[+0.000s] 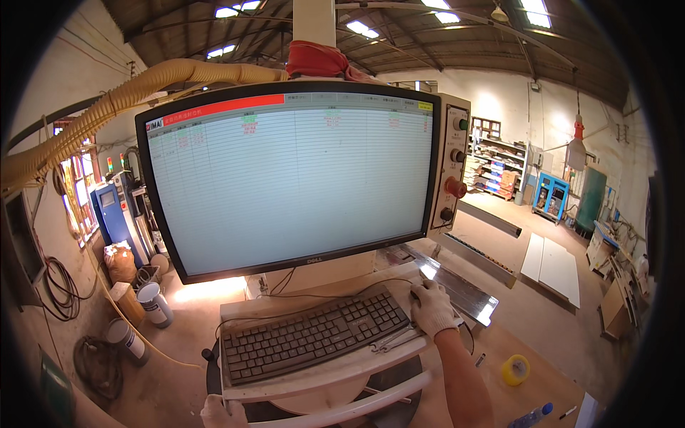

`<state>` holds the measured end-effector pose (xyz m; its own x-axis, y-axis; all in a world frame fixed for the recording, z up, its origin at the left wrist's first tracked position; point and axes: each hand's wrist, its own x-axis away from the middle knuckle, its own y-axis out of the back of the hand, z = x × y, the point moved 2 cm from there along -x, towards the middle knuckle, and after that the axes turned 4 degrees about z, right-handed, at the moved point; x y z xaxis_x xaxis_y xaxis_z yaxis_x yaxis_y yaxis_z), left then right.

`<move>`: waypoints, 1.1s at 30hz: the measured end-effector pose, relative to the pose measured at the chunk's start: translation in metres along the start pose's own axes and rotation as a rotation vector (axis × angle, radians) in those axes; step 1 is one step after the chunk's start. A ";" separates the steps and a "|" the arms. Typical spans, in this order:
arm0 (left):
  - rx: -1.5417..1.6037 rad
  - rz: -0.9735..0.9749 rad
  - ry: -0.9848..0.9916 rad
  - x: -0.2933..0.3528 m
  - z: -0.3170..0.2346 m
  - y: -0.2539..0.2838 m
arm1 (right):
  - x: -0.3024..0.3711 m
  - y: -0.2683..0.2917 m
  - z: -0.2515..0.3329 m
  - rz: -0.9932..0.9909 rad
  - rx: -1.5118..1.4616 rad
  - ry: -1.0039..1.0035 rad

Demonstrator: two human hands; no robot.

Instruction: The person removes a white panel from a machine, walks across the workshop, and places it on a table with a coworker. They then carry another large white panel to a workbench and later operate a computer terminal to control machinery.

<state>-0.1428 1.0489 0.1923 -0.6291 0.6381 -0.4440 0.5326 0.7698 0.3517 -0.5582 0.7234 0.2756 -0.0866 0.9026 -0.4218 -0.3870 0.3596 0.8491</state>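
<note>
My right hand (433, 308), in a pale work glove, rests curled over a dark computer mouse (414, 293) at the right end of a tray (300, 384). Most of the mouse is hidden under the palm. On that tray lies a dusty black keyboard (314, 335), just left of the mouse. At the lower left, my gloved left hand (223, 412) is closed at the left end of a white handle rail (357, 406), beside the tray's front corner; its lower part is cut off. Beyond the keyboard stands a large lit monitor (292, 178) showing a table of rows.
A control box (451, 164) with knobs and a red button flanks the monitor. Yellow tape (515, 370) and a blue-capped bottle (535, 415) lie on the surface at right. Buckets (154, 305) stand at left; white panels (549, 269) lie further right. A ribbed hose (143, 89) runs overhead.
</note>
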 end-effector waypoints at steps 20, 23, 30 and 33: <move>0.013 0.006 0.013 -0.003 -0.009 0.001 | 0.000 0.005 0.003 0.050 0.005 -0.023; -0.383 -0.033 -0.141 -0.002 -0.008 0.000 | 0.000 0.005 0.004 0.035 0.010 -0.022; -0.376 -0.034 -0.120 -0.001 -0.011 0.001 | 0.000 0.005 0.003 0.032 0.010 -0.014; -0.368 -0.030 -0.104 -0.001 -0.014 0.001 | 0.000 0.005 0.003 0.026 0.019 -0.011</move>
<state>-0.1494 1.0491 0.2049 -0.5707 0.6246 -0.5330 0.2641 0.7542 0.6012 -0.5572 0.7255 0.2807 -0.0862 0.9142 -0.3960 -0.3674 0.3402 0.8656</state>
